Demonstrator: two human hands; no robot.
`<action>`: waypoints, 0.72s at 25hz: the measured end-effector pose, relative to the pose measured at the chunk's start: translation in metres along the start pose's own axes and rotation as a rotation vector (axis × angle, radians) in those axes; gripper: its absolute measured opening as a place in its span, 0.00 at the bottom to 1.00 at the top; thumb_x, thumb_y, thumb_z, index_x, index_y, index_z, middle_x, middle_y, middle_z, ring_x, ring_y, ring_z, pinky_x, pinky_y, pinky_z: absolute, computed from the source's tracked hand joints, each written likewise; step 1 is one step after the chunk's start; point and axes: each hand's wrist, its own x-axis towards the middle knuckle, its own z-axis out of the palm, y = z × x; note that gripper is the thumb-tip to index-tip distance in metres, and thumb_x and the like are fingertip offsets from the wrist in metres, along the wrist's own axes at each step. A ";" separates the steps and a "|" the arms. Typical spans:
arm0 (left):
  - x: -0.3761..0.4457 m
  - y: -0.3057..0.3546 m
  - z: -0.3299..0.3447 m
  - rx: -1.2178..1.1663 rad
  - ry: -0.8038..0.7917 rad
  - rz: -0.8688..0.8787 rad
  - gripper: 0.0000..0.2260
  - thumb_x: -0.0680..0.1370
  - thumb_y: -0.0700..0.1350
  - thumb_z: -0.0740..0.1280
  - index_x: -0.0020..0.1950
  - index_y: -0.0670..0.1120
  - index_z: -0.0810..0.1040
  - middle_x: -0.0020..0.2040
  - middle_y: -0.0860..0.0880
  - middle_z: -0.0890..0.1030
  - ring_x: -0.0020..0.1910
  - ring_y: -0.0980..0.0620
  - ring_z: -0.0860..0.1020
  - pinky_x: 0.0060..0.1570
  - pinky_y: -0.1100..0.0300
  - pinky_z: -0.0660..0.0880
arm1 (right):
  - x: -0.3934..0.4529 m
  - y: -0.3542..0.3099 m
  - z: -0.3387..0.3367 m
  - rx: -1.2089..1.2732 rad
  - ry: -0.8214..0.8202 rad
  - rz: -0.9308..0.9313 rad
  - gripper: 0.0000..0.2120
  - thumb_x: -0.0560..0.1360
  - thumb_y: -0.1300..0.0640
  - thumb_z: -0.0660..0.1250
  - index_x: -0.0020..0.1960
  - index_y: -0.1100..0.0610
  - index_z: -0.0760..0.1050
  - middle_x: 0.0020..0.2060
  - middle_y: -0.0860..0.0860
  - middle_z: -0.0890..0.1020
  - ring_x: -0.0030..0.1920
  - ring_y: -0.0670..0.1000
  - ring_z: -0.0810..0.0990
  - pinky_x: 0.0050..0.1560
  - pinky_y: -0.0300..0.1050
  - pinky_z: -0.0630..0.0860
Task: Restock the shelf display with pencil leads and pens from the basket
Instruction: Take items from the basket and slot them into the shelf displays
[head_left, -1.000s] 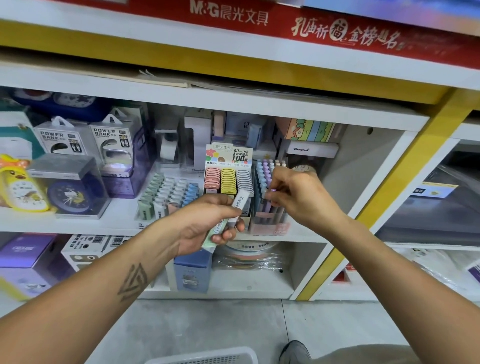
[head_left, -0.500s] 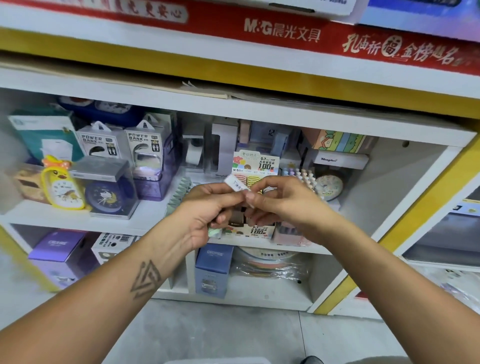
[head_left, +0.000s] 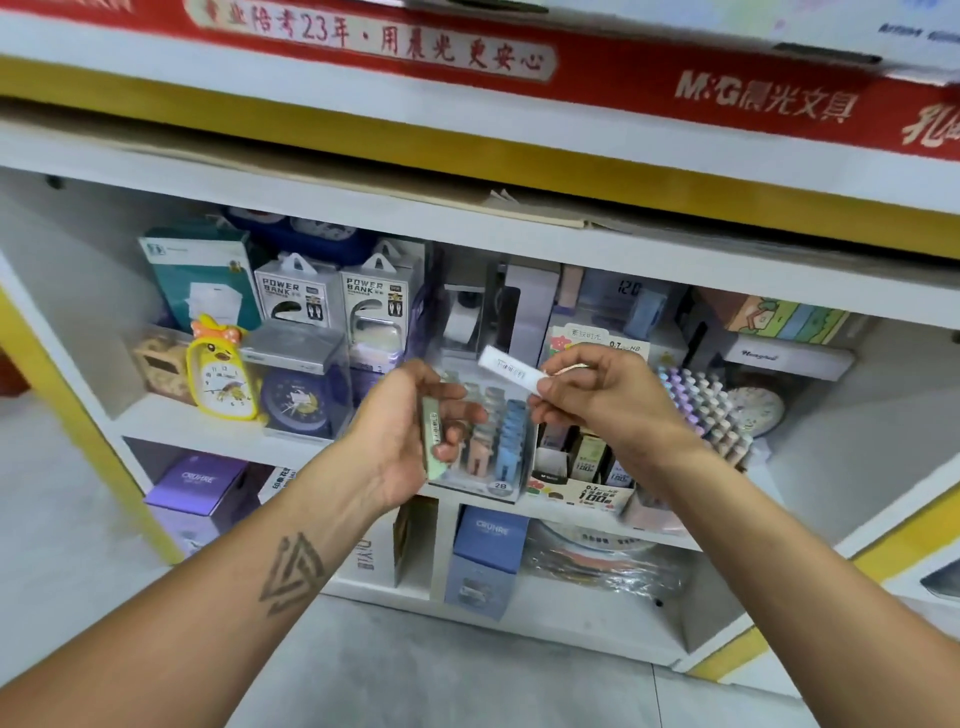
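My left hand (head_left: 415, 426) grips a pale green pencil lead case (head_left: 432, 436), held upright in front of the shelf. My right hand (head_left: 597, 395) pinches a white pencil lead case (head_left: 506, 371) by one end, its other end pointing up and left. Behind both hands stands a clear display of pastel lead cases (head_left: 498, 441) marked 2B. To its right sits a cardboard lead display box (head_left: 582, 483) marked 0.7 and 100. Farther right stands a rack of pastel pens (head_left: 711, 410). The basket is out of view.
On the white shelf (head_left: 208, 431), a yellow duck clock (head_left: 221, 374), a blue clock (head_left: 298, 402) and power bank boxes (head_left: 337, 301) stand at the left. A small round clock (head_left: 758, 410) is at the far right. Boxes fill the lower shelf.
My right hand has taken the white lead case from my left hand and the hands have drawn apart. The view has shifted left, showing more of the shelf's left side.
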 end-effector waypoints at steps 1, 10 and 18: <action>0.000 0.002 -0.004 -0.019 -0.011 -0.009 0.12 0.74 0.44 0.57 0.49 0.39 0.74 0.41 0.35 0.83 0.27 0.50 0.68 0.24 0.62 0.63 | 0.004 0.002 0.003 -0.013 0.014 -0.014 0.06 0.76 0.69 0.70 0.52 0.67 0.79 0.41 0.63 0.85 0.37 0.55 0.85 0.39 0.40 0.82; 0.003 0.014 -0.025 -0.066 0.070 -0.041 0.08 0.74 0.39 0.56 0.46 0.40 0.73 0.43 0.34 0.82 0.32 0.50 0.69 0.33 0.58 0.64 | 0.036 0.013 0.020 -0.259 0.034 -0.242 0.05 0.71 0.71 0.74 0.44 0.63 0.85 0.48 0.55 0.85 0.48 0.51 0.84 0.51 0.40 0.81; 0.005 0.014 -0.028 -0.065 0.112 -0.046 0.05 0.78 0.36 0.58 0.48 0.39 0.74 0.44 0.35 0.82 0.31 0.50 0.71 0.32 0.59 0.67 | 0.056 0.020 0.026 -0.528 0.066 -0.314 0.10 0.71 0.68 0.75 0.49 0.56 0.85 0.48 0.47 0.84 0.49 0.45 0.83 0.55 0.39 0.80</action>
